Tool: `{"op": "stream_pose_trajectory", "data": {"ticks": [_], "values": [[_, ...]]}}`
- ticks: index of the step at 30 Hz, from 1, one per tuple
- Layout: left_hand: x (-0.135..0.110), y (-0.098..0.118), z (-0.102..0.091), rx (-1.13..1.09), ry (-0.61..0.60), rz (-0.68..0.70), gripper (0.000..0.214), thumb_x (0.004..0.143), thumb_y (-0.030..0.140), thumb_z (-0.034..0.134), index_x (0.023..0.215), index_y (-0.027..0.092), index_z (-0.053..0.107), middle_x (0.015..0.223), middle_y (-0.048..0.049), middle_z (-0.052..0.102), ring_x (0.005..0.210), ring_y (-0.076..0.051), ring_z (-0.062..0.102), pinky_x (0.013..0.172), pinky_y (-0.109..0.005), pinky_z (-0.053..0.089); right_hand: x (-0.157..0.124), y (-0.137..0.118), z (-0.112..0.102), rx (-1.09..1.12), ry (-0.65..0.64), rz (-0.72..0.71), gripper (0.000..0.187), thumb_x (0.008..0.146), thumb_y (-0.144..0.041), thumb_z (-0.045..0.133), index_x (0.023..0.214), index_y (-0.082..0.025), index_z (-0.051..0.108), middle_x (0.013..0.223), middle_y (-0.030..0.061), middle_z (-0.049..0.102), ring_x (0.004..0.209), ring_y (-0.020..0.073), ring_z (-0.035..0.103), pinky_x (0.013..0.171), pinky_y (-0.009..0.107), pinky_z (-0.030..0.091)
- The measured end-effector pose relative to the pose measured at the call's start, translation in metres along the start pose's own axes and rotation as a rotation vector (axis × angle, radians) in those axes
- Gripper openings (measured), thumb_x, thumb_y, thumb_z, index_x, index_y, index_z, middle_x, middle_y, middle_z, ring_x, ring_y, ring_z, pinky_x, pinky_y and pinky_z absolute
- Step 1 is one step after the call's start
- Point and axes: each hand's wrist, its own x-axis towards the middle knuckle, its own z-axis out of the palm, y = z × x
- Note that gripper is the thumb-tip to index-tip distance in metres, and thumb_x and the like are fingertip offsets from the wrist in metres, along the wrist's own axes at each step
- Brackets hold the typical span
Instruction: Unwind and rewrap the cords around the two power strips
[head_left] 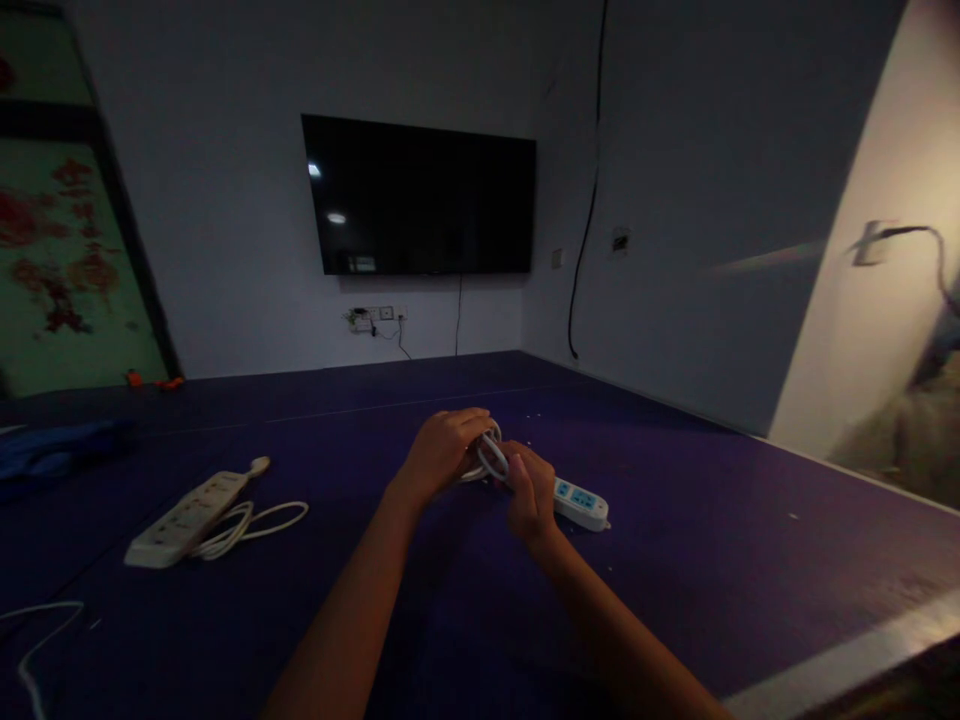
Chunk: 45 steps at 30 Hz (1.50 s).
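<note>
Where hands grip, cord — white, thin (looped)

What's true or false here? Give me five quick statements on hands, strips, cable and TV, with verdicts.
1. The left hand and right hand are both on a looped white cable. True.
2. The power strip with blue sockets is partly hidden by the right hand. True.
3. The second power strip lies at the picture's right edge. False: it lies to the left of both hands.
4. The TV shows a bright program. False: its screen is dark, with a few reflections.
5. The TV is on the wall. True.
</note>
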Motion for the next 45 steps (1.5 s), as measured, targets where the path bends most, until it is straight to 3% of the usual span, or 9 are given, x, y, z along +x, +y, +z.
{"op": "stream_pose_trajectory", "data": {"ticks": [8, 14, 18, 22, 29, 33, 37, 40, 45], "values": [[-0.01, -0.039, -0.017, -0.54, 0.274, -0.388, 0.043, 0.083, 0.051, 0.049, 0.098, 0.015, 0.068, 0.097, -0.0091, 0.069, 0.088, -0.021, 0.063, 0.082, -0.032, 0.046, -0.007, 0.039, 0.015, -0.048, 0.237, 0.322, 0.04, 0.081, -0.023, 0.042, 0.118, -0.017, 0.055, 0.104, 0.0105, 0.061, 0.081, 0.0176, 0.057, 0.078, 0.036, 0.046], [-0.018, -0.05, -0.032, -0.821, 0.357, -0.588, 0.065, 0.074, 0.069, 0.047, 0.104, 0.014, 0.064, 0.096, -0.0113, 0.068, 0.087, -0.022, 0.063, 0.07, -0.029, 0.047, -0.031, 0.062, 0.038, 0.207, -0.363, 0.373, 0.05, 0.069, -0.024, 0.063, 0.119, -0.019, 0.056, 0.116, 0.0087, 0.061, 0.107, 0.023, 0.055, 0.094, 0.038, 0.04], [-0.022, -0.049, -0.041, -0.813, 0.293, -0.604, 0.064, 0.078, 0.068, 0.041, 0.112, 0.016, 0.06, 0.107, -0.0121, 0.066, 0.097, -0.023, 0.062, 0.074, -0.03, 0.046, -0.044, 0.057, 0.051, 0.179, -0.537, 0.377, 0.028, 0.084, -0.038, 0.053, 0.098, -0.016, 0.061, 0.087, 0.0061, 0.066, 0.08, 0.019, 0.061, 0.075, 0.031, 0.046], [-0.028, -0.049, -0.056, -0.704, 0.292, -0.608, 0.06, 0.083, 0.061, 0.038, 0.126, 0.02, 0.049, 0.121, -0.0126, 0.059, 0.099, -0.022, 0.061, 0.083, -0.035, 0.045, -0.048, 0.062, 0.054, 0.068, -0.576, 0.418, 0.037, 0.093, -0.037, 0.032, 0.078, -0.015, 0.058, 0.057, -0.0003, 0.052, 0.055, 0.013, 0.05, 0.056, 0.024, 0.04], [-0.04, -0.053, -0.082, -0.619, 0.36, -0.6, 0.053, 0.081, 0.06, 0.044, 0.106, 0.017, 0.064, 0.12, -0.0109, 0.062, 0.112, -0.025, 0.054, 0.093, -0.038, 0.041, -0.046, 0.065, 0.048, -0.078, -0.587, 0.339, 0.03, 0.092, -0.028, 0.037, 0.073, -0.016, 0.058, 0.067, 0.0021, 0.059, 0.066, 0.0152, 0.055, 0.064, 0.026, 0.041], [-0.037, -0.05, -0.081, -0.775, 0.394, -0.643, 0.045, 0.081, 0.056, 0.046, 0.086, 0.017, 0.067, 0.105, -0.0103, 0.069, 0.095, -0.021, 0.062, 0.08, -0.033, 0.047, -0.047, 0.063, 0.051, -0.052, -0.514, 0.309, 0.024, 0.089, -0.029, 0.045, 0.103, -0.018, 0.061, 0.096, 0.0086, 0.064, 0.09, 0.0207, 0.059, 0.081, 0.034, 0.044], [-0.031, -0.043, -0.076, -0.932, 0.403, -0.638, 0.036, 0.082, 0.051, 0.05, 0.083, 0.017, 0.064, 0.101, -0.0101, 0.07, 0.085, -0.018, 0.065, 0.072, -0.03, 0.049, -0.041, 0.063, 0.052, -0.047, -0.323, 0.271, 0.065, 0.078, -0.034, 0.062, 0.137, -0.024, 0.036, 0.137, 0.0126, 0.042, 0.126, 0.0259, 0.039, 0.103, 0.045, 0.031], [-0.025, -0.035, -0.071, -1.003, 0.328, -0.588, 0.036, 0.082, 0.052, 0.05, 0.082, 0.017, 0.061, 0.1, -0.0103, 0.07, 0.084, -0.018, 0.066, 0.074, -0.031, 0.049, -0.037, 0.062, 0.055, 0.04, -0.369, 0.281, 0.064, 0.076, -0.034, 0.063, 0.134, -0.023, 0.039, 0.133, 0.0119, 0.047, 0.123, 0.0258, 0.043, 0.103, 0.045, 0.031], [-0.02, -0.023, -0.069, -0.968, 0.176, -0.528, 0.033, 0.082, 0.049, 0.051, 0.082, 0.018, 0.06, 0.106, -0.0106, 0.069, 0.09, -0.02, 0.065, 0.081, -0.035, 0.048, -0.044, 0.059, 0.063, 0.192, -0.529, 0.335, 0.019, 0.085, -0.024, 0.043, 0.091, -0.018, 0.06, 0.084, 0.0043, 0.063, 0.077, 0.0161, 0.057, 0.078, 0.032, 0.047]]}}
